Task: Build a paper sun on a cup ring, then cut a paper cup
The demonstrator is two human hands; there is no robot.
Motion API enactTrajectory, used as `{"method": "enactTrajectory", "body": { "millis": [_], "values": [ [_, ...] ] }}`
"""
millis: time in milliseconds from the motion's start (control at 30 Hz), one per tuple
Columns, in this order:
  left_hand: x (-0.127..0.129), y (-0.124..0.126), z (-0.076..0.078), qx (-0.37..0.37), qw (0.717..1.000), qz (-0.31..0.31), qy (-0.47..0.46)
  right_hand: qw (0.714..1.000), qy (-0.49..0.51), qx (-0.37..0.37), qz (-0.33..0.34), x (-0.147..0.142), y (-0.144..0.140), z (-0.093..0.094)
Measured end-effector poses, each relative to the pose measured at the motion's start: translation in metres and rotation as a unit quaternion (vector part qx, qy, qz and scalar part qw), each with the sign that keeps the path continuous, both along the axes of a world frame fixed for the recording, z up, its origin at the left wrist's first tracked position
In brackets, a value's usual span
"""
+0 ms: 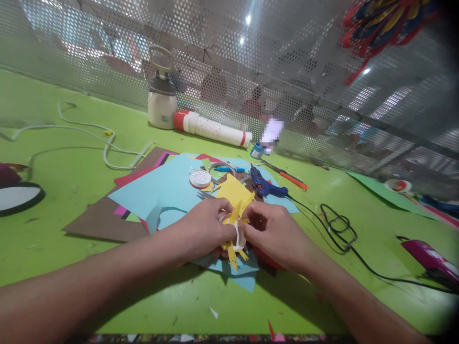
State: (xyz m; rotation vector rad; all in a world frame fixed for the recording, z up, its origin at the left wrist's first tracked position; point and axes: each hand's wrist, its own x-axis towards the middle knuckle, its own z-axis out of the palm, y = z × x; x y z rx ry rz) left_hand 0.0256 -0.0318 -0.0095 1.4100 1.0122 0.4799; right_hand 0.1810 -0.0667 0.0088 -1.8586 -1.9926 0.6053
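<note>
My left hand [211, 222] is closed round a small white paper craft piece [238, 240] with yellow fringed paper strips [233, 258] sticking out of it. Thumb and fingers of my right hand [270, 229] pinch at its right side, close to the yellow strips. The fingers partly cover the piece, so its full shape is hidden. Just beyond my hands lies a yellow paper sheet [230, 188]. A blue hot glue gun [267, 186] rests behind my right hand. Light blue paper [158, 186] is spread on a stack of coloured sheets under and left of my hands.
A white round lid [200, 178] and a blue marker [227, 170] lie on the paper. Behind stand a sprayer bottle [162, 107] and a long white roll [215, 129]. The black cord [333, 224] trails right, towards a magenta object [430, 258].
</note>
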Motion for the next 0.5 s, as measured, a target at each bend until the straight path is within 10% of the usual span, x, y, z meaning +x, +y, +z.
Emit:
{"method": "enactTrajectory", "body": {
  "millis": [500],
  "values": [
    [0.0003,0.0018,-0.0019,-0.016,1.000,-0.008,-0.010,0.999,0.029,-0.018,-0.002,0.0029,-0.0011,0.0005]
  ]
}}
